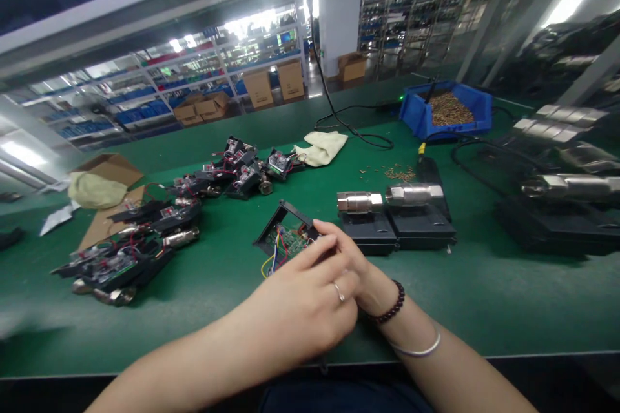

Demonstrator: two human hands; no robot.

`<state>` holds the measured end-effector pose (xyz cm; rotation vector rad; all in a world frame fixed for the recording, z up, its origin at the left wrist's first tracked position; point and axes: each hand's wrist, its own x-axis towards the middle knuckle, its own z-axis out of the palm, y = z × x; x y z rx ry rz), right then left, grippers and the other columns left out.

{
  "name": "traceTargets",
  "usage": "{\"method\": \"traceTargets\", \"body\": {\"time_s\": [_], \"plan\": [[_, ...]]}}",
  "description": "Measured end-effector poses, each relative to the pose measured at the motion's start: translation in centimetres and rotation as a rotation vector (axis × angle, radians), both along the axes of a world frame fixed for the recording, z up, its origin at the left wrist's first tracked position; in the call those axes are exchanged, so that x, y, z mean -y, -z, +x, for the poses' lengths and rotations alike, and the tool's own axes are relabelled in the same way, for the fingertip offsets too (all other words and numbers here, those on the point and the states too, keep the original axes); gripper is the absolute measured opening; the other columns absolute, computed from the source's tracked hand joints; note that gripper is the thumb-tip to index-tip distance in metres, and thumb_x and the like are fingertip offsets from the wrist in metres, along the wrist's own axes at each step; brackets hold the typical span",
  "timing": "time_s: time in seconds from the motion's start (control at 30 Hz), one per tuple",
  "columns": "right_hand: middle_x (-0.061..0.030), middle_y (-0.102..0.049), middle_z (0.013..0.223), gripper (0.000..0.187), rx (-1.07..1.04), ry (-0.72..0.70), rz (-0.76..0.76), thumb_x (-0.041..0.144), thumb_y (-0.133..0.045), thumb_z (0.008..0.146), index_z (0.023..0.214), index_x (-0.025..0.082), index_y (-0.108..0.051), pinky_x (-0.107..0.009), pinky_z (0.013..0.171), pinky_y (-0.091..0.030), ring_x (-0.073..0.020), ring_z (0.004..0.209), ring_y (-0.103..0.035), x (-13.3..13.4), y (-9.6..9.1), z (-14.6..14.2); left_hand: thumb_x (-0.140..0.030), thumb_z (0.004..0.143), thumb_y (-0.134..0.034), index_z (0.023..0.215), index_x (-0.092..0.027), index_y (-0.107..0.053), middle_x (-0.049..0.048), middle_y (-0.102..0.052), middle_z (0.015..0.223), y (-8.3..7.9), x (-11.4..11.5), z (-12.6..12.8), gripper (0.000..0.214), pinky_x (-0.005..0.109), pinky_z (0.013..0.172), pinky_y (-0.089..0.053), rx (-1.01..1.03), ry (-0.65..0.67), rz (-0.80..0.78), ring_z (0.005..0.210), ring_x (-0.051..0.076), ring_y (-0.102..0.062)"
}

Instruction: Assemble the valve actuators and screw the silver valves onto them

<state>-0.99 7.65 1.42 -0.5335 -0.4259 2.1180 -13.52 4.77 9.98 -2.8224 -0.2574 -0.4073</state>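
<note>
A small black open case with a green circuit board and coloured wires (283, 237) lies on the green bench in front of me. My left hand (300, 300), with a ring on one finger, reaches over it with fingers curled onto the board's right edge. My right hand (356, 264), wearing a bead bracelet and a silver bangle, lies partly under the left and grips the same edge. What the fingertips pinch is hidden.
Several unfinished black assemblies with metal cylinders lie left (126, 251) and at centre back (237, 171). Two closed black units with metal connectors (394, 216) sit right of the board. A blue bin of small brass parts (448, 110), cloths, cardboard and cables stand behind.
</note>
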Motion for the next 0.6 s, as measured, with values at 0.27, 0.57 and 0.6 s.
{"method": "traceTargets", "body": {"time_s": [0.27,0.57,0.6], "plan": [[0.0028,-0.066,0.058,0.026,-0.057,0.069,-0.139,0.042,-0.06,0.077,0.068,0.018,-0.062,-0.026,0.057,-0.047,-0.0129,0.052,-0.058,-0.2,0.2,-0.5,-0.008,0.064,-0.055,0.044,-0.018,-0.046,0.0013,-0.063,0.069,-1.9,-2.2,-1.8,0.025,0.029,0.072,-0.05,0.255,-0.39,-0.672,0.071,0.015,-0.058],[-0.0013,-0.07,0.063,0.028,-0.052,0.065,-0.157,0.04,-0.056,0.083,0.072,0.016,-0.066,-0.025,0.058,-0.045,-0.0143,0.055,-0.06,-0.1,0.1,-0.2,-0.02,0.095,-0.048,0.112,-0.027,-0.067,0.0081,-0.052,0.143,1.0,-0.9,-3.2,0.026,0.053,0.109,-0.036,0.211,-0.497,-0.204,0.135,0.027,-0.043],[-0.001,-0.07,0.065,0.027,-0.055,0.077,-0.16,0.04,-0.055,0.083,0.074,0.017,-0.066,-0.026,0.06,-0.046,-0.0146,0.056,-0.061,-0.2,0.1,-0.2,-0.023,0.094,-0.053,0.101,-0.027,-0.07,0.0076,-0.054,0.141,1.3,-0.9,-3.4,0.019,0.056,0.109,-0.034,0.236,-0.547,-0.028,0.133,0.029,-0.044]]}}
